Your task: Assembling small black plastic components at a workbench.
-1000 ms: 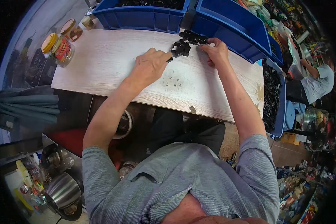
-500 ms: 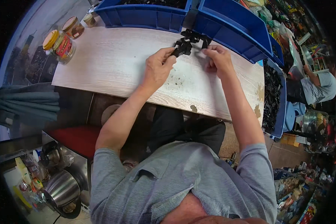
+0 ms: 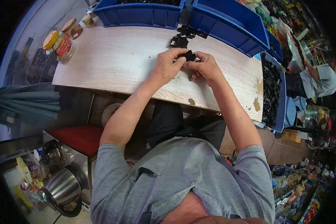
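Between my two hands, over the middle of the white wood-grain table (image 3: 112, 56), is a small black plastic part (image 3: 189, 56). My left hand (image 3: 168, 64) pinches it from the left with thumb and forefinger. On its other side, my right hand (image 3: 205, 68) grips it with thumb and fingertips, the remaining fingers curled. The part's exact shape is mostly covered by my fingers. Just beyond my hands lies a loose pile of similar black plastic parts (image 3: 179, 41), reaching back to the blue bins.
Two blue bins, a left one (image 3: 140, 16) holding black parts and a right one (image 3: 227, 28), stand along the far edge. Another bin of black parts (image 3: 272, 93) adjoins the table's right end. Jars (image 3: 59, 46) stand far left. A person (image 3: 317, 82) is at far right.
Both hands have drawn nearer and come together, away from the pile. A black part is now held between them, while the rest of the pile stays by the bins.
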A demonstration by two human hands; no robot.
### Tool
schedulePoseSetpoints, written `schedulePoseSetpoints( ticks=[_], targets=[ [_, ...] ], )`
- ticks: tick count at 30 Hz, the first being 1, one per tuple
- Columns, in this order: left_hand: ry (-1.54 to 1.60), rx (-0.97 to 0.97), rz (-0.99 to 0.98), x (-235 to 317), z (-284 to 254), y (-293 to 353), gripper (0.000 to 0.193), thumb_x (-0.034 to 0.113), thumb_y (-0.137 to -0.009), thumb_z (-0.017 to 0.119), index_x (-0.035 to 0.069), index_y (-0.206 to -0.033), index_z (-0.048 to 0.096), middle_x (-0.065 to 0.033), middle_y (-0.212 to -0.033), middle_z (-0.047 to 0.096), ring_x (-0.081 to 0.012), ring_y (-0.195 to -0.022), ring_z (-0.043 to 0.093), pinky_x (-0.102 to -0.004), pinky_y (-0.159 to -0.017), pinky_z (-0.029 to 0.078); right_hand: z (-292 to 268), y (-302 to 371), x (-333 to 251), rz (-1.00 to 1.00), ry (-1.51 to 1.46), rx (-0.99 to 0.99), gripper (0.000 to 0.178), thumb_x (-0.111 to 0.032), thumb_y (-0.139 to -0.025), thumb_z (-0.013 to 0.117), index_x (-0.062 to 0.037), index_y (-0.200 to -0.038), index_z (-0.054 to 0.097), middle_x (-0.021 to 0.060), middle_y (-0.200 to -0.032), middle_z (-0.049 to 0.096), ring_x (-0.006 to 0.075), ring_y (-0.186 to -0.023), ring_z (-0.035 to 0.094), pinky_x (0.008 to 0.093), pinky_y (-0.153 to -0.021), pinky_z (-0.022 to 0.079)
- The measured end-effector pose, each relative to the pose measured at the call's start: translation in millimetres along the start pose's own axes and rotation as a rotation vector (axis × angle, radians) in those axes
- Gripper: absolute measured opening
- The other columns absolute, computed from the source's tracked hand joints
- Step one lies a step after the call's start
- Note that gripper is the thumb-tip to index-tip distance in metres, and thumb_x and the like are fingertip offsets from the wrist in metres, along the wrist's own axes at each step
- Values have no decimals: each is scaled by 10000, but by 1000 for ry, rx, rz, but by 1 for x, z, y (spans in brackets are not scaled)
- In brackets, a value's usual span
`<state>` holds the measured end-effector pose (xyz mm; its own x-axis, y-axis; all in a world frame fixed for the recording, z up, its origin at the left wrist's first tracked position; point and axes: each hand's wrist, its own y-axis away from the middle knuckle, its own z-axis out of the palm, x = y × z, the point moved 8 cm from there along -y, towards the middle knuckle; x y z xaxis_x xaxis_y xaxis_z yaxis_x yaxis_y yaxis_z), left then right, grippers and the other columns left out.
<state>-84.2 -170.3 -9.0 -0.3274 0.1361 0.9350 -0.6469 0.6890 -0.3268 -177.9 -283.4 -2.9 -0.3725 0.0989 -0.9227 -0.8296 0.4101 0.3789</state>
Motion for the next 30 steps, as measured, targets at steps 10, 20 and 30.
schedulePoseSetpoints(
  ticks=[10, 20, 30],
  targets=[
    [-568, -273, 445, 44, 21, 6, 291, 23, -896, 644, 37, -1183, 689, -130, -1091, 706, -324, -945, 679, -379, -840, 557, -8, -4, 2, -56, 226, -21, 283, -69, -734, 827, -20, -967, 674, 50, -687, 638, 137, -459, 555, 304, -404, 476],
    [-883, -188, 524, 58, 24, 34, 352, 90, -873, 625, 85, -1223, 659, -19, -1136, 688, -246, -1017, 615, -457, -870, 473, -10, -4, 3, -109, 306, -1, 302, -70, -722, 826, -7, -975, 673, 45, -658, 628, 130, -444, 552, 307, -396, 444],
    [-954, 183, 349, 24, -14, -22, 683, 447, -867, 713, 55, -1398, 536, -236, -1391, 522, -427, -1315, 455, -527, -1117, 359, -27, 22, 13, 15, 49, 92, 271, -124, -785, 829, -60, -961, 633, -2, -579, 533, 116, -423, 493, 291, -410, 446]
  ],
)
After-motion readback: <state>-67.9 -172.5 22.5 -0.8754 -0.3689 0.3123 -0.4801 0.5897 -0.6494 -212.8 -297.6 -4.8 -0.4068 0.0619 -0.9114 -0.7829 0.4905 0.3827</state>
